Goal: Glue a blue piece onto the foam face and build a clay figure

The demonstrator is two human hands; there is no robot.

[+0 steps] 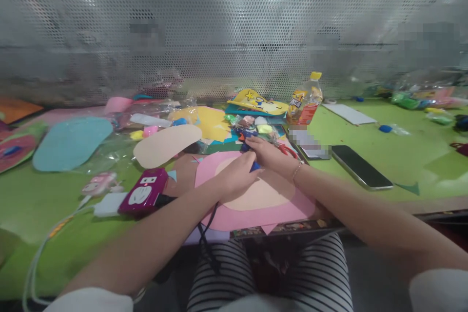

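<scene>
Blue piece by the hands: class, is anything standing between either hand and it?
Nothing visible does. The left hand pinches the blue piece above the pink sheet and peach oval. The right hand lies right beside it, though whether it grips too is unclear.

You wear short white sleeves (pixel 91 301) — one at each lower corner — a thin bracelet (pixel 297 170) behind your right hand (pixel 268 155), and black-and-white striped clothing (pixel 321 273) at bottom centre.
</scene>
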